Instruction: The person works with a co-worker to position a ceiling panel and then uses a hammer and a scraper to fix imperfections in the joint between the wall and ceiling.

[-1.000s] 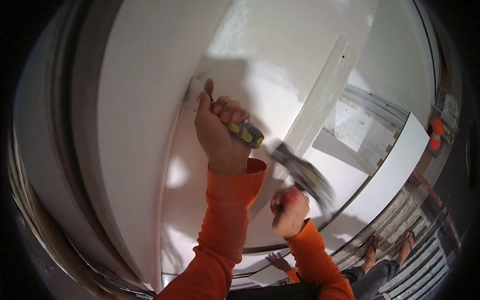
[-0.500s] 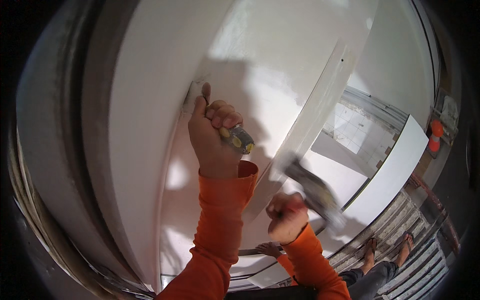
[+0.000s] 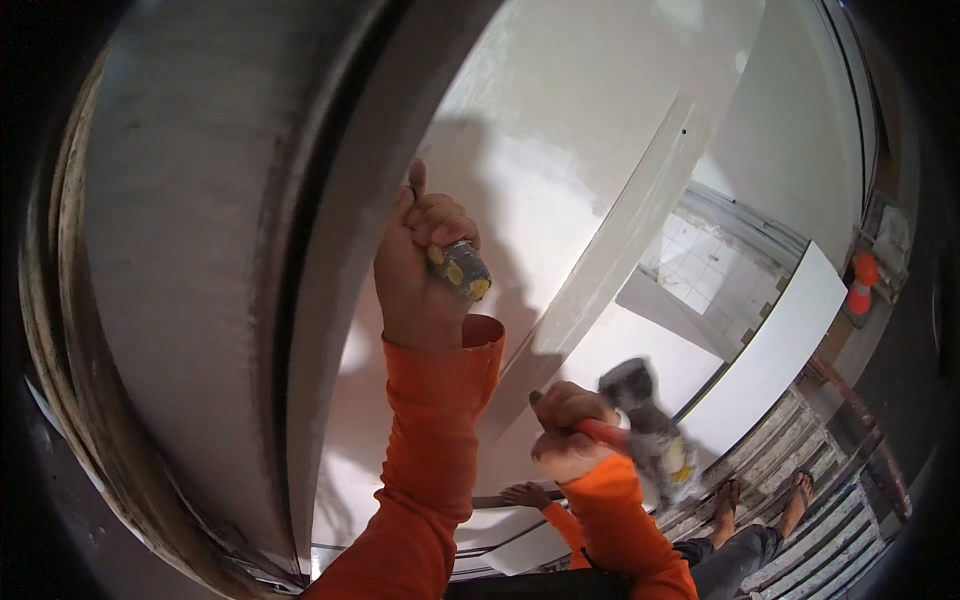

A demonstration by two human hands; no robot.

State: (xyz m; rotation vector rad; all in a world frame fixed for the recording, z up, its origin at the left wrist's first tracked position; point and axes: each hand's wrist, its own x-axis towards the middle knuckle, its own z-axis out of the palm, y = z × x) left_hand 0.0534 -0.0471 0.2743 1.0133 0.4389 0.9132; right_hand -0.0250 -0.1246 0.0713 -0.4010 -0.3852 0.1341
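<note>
My left hand (image 3: 412, 275) is raised against the white wall (image 3: 560, 130), where it meets a grey frame edge (image 3: 300, 300). It grips a chisel with a grey and yellow handle (image 3: 462, 268), its tip hidden behind the fingers. My right hand (image 3: 562, 440) is lower and to the right, closed on the red handle of a hammer (image 3: 640, 405). The hammer head is motion-blurred and stands apart from the chisel's end. Both arms wear orange sleeves.
A long white strip (image 3: 635, 225) runs diagonally across the wall. A white panel (image 3: 775, 355) leans at the right above a slatted plank floor (image 3: 765, 465). My sandalled feet (image 3: 800, 490) show below, and an orange cone (image 3: 862, 283) stands at the far right.
The hammer has swung down and to the right, away from the chisel handle. My left hand keeps the chisel at the wall edge. The view has shifted towards the grey frame.
</note>
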